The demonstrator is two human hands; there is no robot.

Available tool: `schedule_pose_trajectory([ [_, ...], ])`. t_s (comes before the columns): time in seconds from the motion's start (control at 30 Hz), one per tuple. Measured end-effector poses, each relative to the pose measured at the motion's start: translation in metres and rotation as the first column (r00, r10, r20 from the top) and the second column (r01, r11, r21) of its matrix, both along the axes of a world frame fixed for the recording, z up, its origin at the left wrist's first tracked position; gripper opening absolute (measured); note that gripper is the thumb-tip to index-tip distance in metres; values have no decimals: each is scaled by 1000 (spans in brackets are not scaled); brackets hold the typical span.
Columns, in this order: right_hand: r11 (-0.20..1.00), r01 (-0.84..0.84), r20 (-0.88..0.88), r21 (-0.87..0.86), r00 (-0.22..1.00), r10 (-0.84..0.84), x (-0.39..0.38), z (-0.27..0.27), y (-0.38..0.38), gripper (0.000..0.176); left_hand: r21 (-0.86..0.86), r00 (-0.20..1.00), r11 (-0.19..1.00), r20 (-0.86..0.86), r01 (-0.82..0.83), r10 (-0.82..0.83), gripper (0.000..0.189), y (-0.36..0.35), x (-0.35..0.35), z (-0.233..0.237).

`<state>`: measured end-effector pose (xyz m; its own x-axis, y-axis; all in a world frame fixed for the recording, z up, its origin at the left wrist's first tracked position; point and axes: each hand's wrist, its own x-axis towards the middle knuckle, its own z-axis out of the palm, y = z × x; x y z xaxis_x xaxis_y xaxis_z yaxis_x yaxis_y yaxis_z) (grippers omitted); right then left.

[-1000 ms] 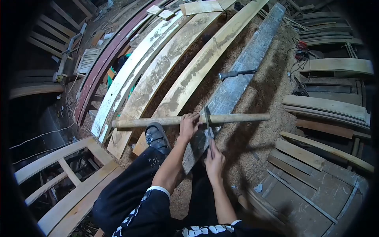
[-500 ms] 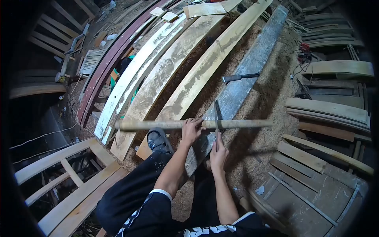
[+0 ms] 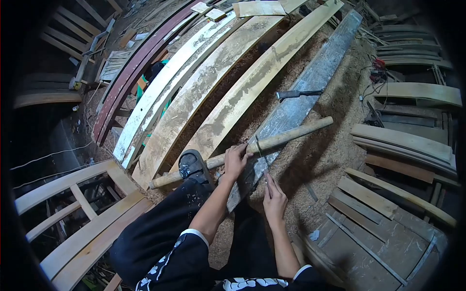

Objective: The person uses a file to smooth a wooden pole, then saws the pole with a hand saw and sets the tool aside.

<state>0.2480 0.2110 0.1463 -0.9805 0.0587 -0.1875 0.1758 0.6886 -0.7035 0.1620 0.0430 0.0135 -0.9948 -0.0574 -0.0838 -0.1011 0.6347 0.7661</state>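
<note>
My left hand (image 3: 235, 163) is closed around a round wooden pole (image 3: 286, 137), which slants up to the right across a long grey plank (image 3: 318, 72). My right hand (image 3: 274, 196) grips one end of a thin, dark, file-like tool (image 3: 262, 154). Its far part crosses the pole just right of my left hand; the exact kind is hard to make out. A sandalled foot (image 3: 191, 166) rests beside the pole's left part, over the pale boards. On the grey plank lies a dark tool with a long handle (image 3: 299, 94).
Long curved boards lie at the upper left: pale (image 3: 262, 77), white (image 3: 165, 89) and maroon (image 3: 121, 87). A wooden frame (image 3: 87, 213) stands at lower left. Stacked boards (image 3: 403, 140) line the right side. Sawdust (image 3: 335, 106) covers the ground.
The pole has tilted: its right end is higher and its left end lower. My right hand has shifted slightly down and right, and the tool now slants to the upper left.
</note>
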Motion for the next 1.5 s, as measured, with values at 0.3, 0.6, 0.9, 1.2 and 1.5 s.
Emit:
schedule_pose_trajectory([
  [0.3,998,-54,-71,-22,996,52,2,-12,2,46,3,1000,1000,-6,-29,29,46,0,3,-6],
  [0.6,998,-45,64,-51,997,49,-6,21,15,43,33,995,999,-97,-25,28,43,3,4,-6],
  [0.9,983,-83,-18,-167,997,81,-8,9,26,49,7,995,1000,-95,-12,12,42,3,5,-3],
  [1.2,999,-25,64,-40,998,27,-6,18,13,48,26,996,999,-75,-42,44,43,2,4,-1],
  [1.5,999,-38,-2,-30,999,38,-52,-16,-15,44,53,984,993,-135,-107,113,40,20,10,-28],
])
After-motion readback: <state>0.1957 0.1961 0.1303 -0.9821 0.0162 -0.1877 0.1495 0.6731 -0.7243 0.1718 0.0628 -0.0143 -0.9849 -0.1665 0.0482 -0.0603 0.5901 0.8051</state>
